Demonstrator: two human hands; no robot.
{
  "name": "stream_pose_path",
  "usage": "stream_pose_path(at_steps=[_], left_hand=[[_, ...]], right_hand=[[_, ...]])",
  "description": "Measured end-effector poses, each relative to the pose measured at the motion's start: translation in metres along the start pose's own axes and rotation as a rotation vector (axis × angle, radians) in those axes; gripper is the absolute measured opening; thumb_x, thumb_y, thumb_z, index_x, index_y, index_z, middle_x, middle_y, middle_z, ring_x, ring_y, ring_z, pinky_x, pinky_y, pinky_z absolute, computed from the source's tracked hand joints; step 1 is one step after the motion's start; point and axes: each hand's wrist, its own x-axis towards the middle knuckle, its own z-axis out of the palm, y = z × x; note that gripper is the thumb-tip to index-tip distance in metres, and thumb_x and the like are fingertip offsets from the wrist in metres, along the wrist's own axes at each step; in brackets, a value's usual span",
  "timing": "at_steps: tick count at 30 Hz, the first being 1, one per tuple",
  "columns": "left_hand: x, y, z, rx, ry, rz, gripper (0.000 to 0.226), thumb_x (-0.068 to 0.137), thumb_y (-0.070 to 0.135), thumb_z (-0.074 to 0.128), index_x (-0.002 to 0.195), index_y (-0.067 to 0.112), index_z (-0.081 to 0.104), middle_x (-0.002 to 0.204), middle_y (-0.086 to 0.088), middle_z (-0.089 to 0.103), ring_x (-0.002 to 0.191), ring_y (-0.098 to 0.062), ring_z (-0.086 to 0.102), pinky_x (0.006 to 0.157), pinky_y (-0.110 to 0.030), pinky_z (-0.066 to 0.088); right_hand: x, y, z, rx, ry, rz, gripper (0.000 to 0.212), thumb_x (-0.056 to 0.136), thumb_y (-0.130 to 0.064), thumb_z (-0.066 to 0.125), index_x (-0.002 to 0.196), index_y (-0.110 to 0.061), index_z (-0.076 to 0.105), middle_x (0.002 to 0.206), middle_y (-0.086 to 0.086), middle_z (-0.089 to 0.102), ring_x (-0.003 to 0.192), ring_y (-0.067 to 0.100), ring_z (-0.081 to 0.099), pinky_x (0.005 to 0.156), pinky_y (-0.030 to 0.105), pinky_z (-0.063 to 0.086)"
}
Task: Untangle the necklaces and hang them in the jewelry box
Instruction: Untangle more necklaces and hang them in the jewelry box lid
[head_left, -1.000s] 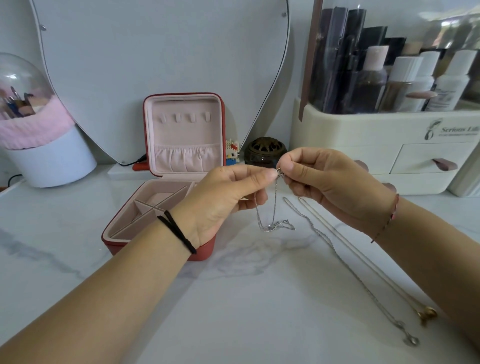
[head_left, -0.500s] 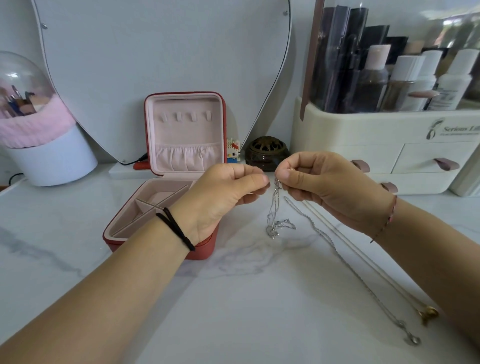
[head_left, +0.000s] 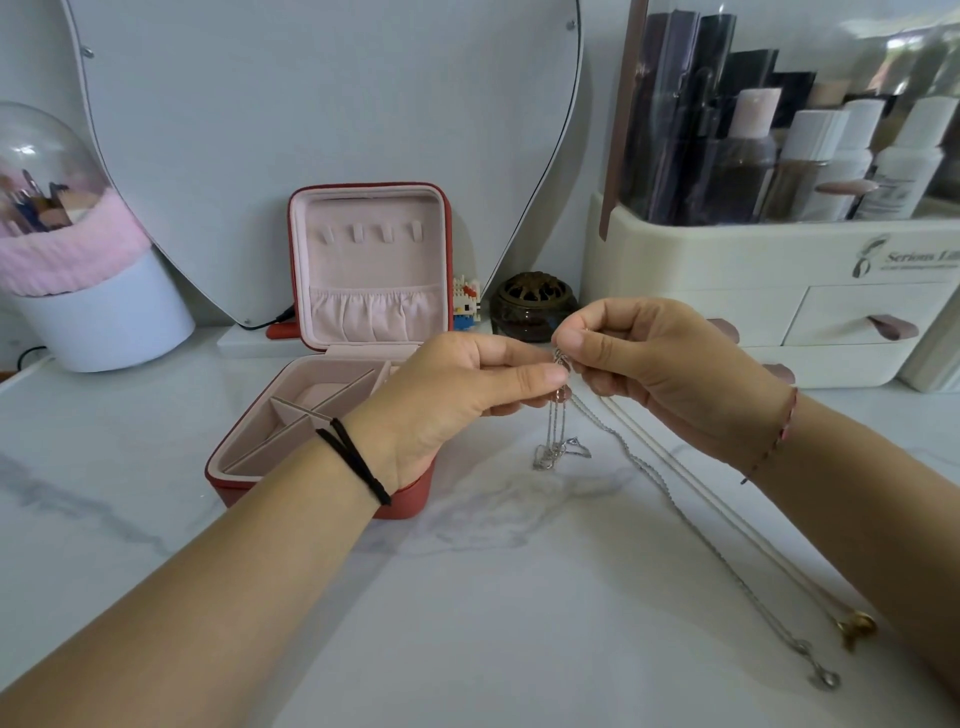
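Together left hand (head_left: 457, 395), right hand (head_left: 660, 374) pinch necklace (head_left: 557, 441).

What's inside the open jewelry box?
Jewelry box: four bare hooks and a gathered pocket in the lid, bare divided compartments below. The left hand covers its right side.

Red jewelry box (head_left: 371, 265) stands open, lid upright; right of it a silver necklace (head_left: 556, 441) dangles, silver chain (head_left: 672, 506) and gold chain (head_left: 727, 519) lie stretched

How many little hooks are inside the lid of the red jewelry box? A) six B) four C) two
B: four small hooks sit in a row inside the open lid of the jewelry box, with nothing hanging on them.
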Motion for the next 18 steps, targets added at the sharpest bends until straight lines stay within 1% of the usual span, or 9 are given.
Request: stream_pose_path(at_steps=[2,4,5,8,12,14,16,18], left_hand=[[0.0003,-0.0009,0.0005,0.019,0.020,0.020,0.022,0.069,0.023,0.074,0.089,0.016,0.072,0.084,-0.003,0.075,0.086,-0.011,0.069,0.079,-0.018,0.051],[0.0004,-0.0008,0.0019,0.069,0.069,0.056,0.011,0.077,0.014,0.072,0.087,0.013,0.073,0.081,-0.003,0.075,0.081,-0.009,0.069,0.078,-0.015,0.050],[0.0008,-0.0014,0.0020,0.099,0.101,0.077,0.008,0.080,0.011,0.070,0.086,0.013,0.074,0.080,-0.003,0.075,0.080,-0.008,0.068,0.080,-0.017,0.051],[0.0006,-0.0017,0.0020,0.180,0.176,0.127,0.009,0.081,0.011,0.068,0.084,0.016,0.075,0.079,-0.001,0.075,0.081,-0.009,0.070,0.086,-0.024,0.052],[0.0006,-0.0012,0.0020,0.218,0.216,0.134,0.011,0.081,0.010,0.068,0.078,0.018,0.074,0.077,0.000,0.075,0.083,-0.015,0.070,0.091,-0.034,0.052],[0.0013,-0.0017,0.0014,0.217,0.212,0.112,0.011,0.081,0.010,0.067,0.078,0.017,0.074,0.080,-0.002,0.075,0.085,-0.016,0.069,0.092,-0.033,0.052],[0.0014,-0.0010,0.0018,0.181,0.172,0.078,0.013,0.082,0.007,0.062,0.077,0.014,0.073,0.084,-0.005,0.074,0.084,-0.015,0.067,0.090,-0.032,0.050],[0.0015,0.0015,0.0020,0.072,0.129,0.019,0.019,0.085,0.006,0.055,0.074,0.011,0.070,0.083,-0.009,0.073,0.086,-0.019,0.065,0.087,-0.033,0.049]], right_hand=[[-0.0003,-0.0003,0.0010,-0.001,0.000,0.002,0.021,0.071,-0.025,0.068,0.082,-0.007,0.064,0.060,-0.002,0.056,0.053,0.009,0.043,0.055,0.017,0.037],[-0.0006,-0.0006,0.0025,0.002,0.000,0.006,0.021,0.071,-0.023,0.068,0.081,-0.006,0.064,0.059,-0.001,0.055,0.052,0.009,0.043,0.052,0.015,0.037],[-0.0006,-0.0006,0.0031,0.004,0.001,0.007,0.021,0.070,-0.023,0.068,0.081,-0.006,0.064,0.059,-0.001,0.055,0.052,0.009,0.043,0.051,0.015,0.037],[-0.0006,0.0001,0.0038,-0.003,0.006,0.017,0.022,0.068,-0.024,0.068,0.080,-0.006,0.064,0.059,0.000,0.055,0.051,0.009,0.043,0.050,0.014,0.037],[0.0001,0.0015,0.0035,-0.004,-0.006,0.037,0.020,0.067,-0.023,0.069,0.078,-0.007,0.064,0.059,0.001,0.055,0.052,0.010,0.043,0.049,0.014,0.038],[0.0005,0.0024,0.0027,-0.007,-0.017,0.043,0.020,0.067,-0.022,0.070,0.078,-0.007,0.064,0.058,0.000,0.055,0.052,0.010,0.043,0.050,0.014,0.038],[0.0007,0.0030,0.0017,-0.016,-0.027,0.045,0.021,0.067,-0.022,0.070,0.080,-0.007,0.064,0.057,-0.001,0.055,0.052,0.010,0.043,0.050,0.014,0.038],[0.0008,0.0028,0.0008,-0.034,-0.031,0.046,0.023,0.067,-0.021,0.071,0.082,-0.005,0.065,0.058,-0.001,0.055,0.053,0.010,0.042,0.050,0.014,0.038]])
